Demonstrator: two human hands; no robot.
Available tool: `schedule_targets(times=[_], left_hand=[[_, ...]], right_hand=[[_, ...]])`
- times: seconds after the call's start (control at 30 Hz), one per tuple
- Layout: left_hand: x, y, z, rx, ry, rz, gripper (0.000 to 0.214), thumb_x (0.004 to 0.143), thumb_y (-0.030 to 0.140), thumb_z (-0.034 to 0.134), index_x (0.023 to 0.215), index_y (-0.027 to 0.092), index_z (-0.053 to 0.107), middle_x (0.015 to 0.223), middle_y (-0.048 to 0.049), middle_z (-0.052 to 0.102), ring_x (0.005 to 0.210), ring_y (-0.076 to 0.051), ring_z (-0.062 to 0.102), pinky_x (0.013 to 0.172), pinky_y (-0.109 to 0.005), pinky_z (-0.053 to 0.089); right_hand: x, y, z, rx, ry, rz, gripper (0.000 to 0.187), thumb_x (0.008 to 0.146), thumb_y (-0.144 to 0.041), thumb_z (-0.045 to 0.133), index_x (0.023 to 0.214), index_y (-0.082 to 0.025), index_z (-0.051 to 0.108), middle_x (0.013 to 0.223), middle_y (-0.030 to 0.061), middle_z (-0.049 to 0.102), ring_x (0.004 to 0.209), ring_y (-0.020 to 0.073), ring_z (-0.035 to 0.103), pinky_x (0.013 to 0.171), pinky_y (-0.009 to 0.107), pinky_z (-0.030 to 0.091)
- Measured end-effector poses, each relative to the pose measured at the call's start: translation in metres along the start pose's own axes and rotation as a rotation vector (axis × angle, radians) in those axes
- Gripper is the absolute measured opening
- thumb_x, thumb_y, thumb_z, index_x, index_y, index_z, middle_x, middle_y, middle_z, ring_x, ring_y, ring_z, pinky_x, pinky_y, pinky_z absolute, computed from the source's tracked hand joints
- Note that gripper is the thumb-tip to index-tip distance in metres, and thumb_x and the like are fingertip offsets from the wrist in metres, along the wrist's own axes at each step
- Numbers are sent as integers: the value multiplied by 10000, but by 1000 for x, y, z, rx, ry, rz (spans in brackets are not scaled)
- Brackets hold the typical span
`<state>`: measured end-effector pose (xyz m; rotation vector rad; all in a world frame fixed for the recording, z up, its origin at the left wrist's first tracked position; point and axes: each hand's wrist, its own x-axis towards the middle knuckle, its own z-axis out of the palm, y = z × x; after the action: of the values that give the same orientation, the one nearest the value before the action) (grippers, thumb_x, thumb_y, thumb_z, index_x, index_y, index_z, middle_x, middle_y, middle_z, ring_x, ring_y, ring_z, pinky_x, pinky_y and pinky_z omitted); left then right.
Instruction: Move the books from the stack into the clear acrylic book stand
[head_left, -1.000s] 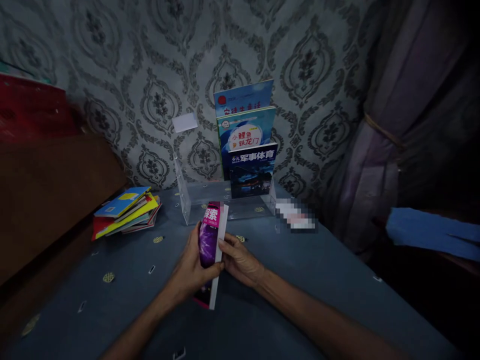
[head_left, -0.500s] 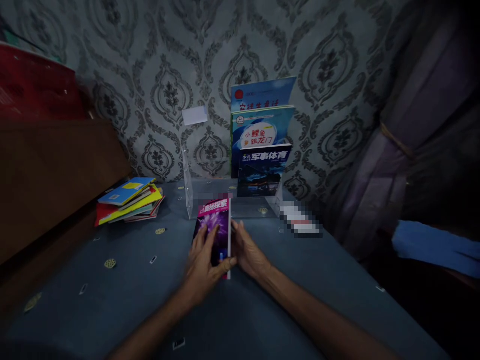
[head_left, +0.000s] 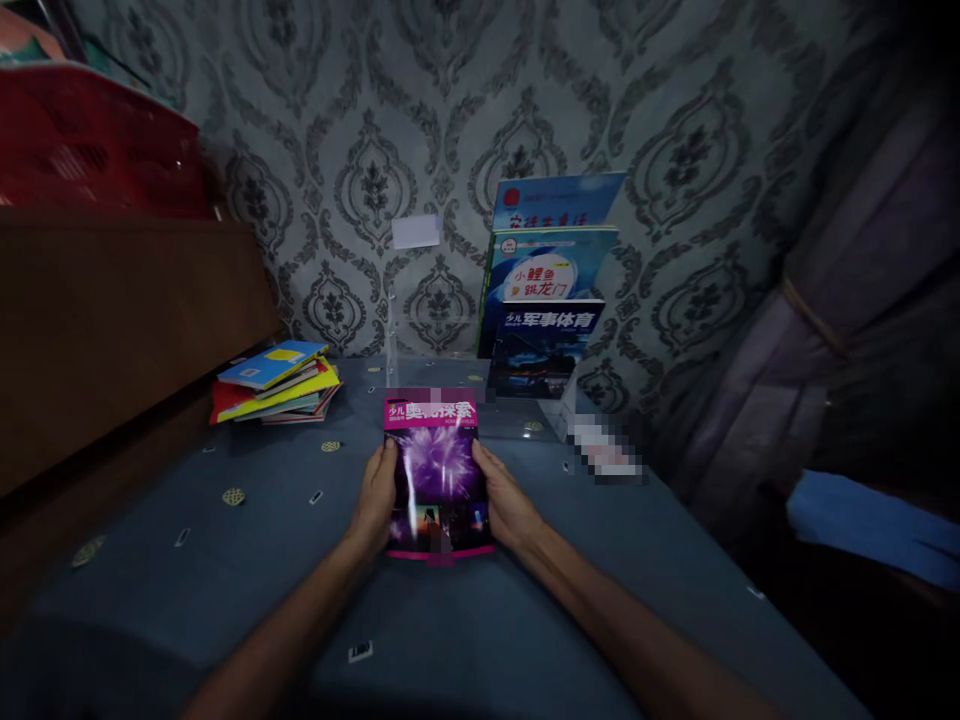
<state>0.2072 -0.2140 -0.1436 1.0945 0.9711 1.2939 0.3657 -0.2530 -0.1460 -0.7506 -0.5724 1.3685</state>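
Note:
Between my two hands is a book point(head_left: 439, 475) with a purple firework cover and a pink band at the top, its front facing me. My left hand point(head_left: 375, 495) grips its left edge, and my right hand point(head_left: 510, 495) grips the right edge; the fingers behind the book are hidden. Just beyond it stands a clear acrylic book rack point(head_left: 391, 320). On the rack's right side, a dark blue book point(head_left: 544, 350) leans in front of a lighter blue book point(head_left: 555, 262) and another blue book point(head_left: 562, 198) at the back.
Several books lie in an untidy stack point(head_left: 277, 385) on the left of the blue-grey tabletop point(head_left: 262, 580). A red basket point(head_left: 97, 140) sits on a brown wooden cabinet point(head_left: 127, 330). A blurred-out item point(head_left: 604, 448) lies right of the rack, near a tied curtain point(head_left: 780, 380).
The book has turned so its cover faces me squarely. My left hand has moved off the cover to the left edge, and my right hand now holds the right edge. My view shifted slightly.

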Motion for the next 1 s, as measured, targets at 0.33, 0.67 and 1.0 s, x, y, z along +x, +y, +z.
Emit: schedule_targets(times=[0.33, 0.67, 1.0], left_hand=[[-13, 14, 24, -201, -47, -67, 669, 734, 751, 606, 993, 140, 690, 993, -86, 735, 935, -239, 676, 838, -349, 519], [10, 11, 21, -32, 30, 48, 393, 852, 530, 606, 1048, 201, 691, 1176, -46, 701, 1196, -223, 589, 1032, -331, 436], [36, 26, 46, -194, -141, 84, 594, 718, 699, 662, 968, 162, 704, 951, -68, 745, 978, -239, 672, 904, -353, 499]], right_hand=[[-3, 1, 3, 79, -146, 77, 417, 712, -468, 812, 1035, -229, 703, 994, 22, 760, 996, 229, 680, 890, 395, 534], [22, -13, -19, -144, 94, -223, 416, 673, -549, 809, 981, -276, 747, 1172, -10, 714, 1201, 194, 570, 1081, 328, 392], [16, -49, -8, -211, -73, -341, 462, 724, -616, 734, 953, -216, 745, 975, 41, 754, 1047, 242, 644, 937, 363, 471]])
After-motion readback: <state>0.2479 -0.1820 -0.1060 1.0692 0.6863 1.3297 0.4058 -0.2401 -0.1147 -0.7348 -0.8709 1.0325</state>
